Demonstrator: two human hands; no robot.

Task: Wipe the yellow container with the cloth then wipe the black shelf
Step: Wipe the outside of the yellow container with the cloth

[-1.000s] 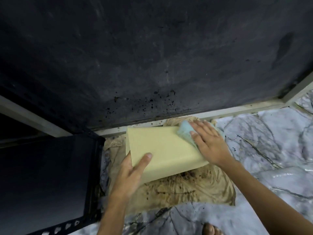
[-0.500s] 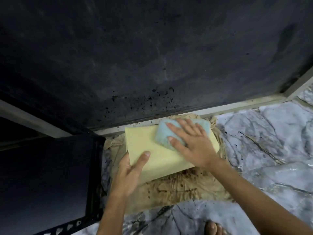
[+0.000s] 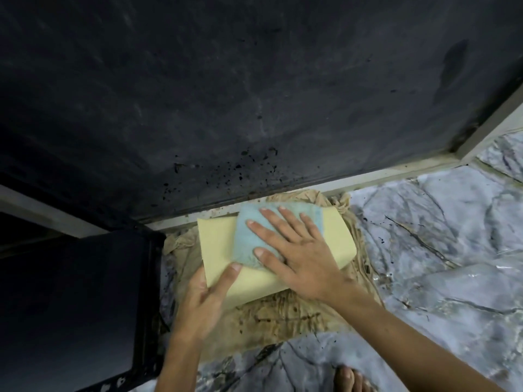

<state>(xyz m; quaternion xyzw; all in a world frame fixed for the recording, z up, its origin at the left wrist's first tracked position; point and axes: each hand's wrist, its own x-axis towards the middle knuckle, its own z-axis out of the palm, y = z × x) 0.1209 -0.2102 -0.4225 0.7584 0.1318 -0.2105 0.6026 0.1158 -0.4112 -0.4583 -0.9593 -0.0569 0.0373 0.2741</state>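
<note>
A pale yellow container (image 3: 218,241) lies flat on a stained beige rag on the floor. A light blue cloth (image 3: 249,236) is spread on its top face, and my right hand (image 3: 297,247) presses flat on the cloth with fingers apart. At the container's near left corner my left hand (image 3: 203,301) grips the edge, thumb on top. The black shelf (image 3: 70,301) stands just left of the container, its top dark and bare.
A stained beige rag (image 3: 283,315) lies under the container on the marbled grey floor (image 3: 438,250). A large dark wall panel (image 3: 254,94) with a pale skirting strip rises behind. A bare foot (image 3: 348,380) shows at the bottom edge.
My right hand has slid the blue cloth from the container's far right corner leftward toward its middle. The left hand keeps its hold on the near corner.
</note>
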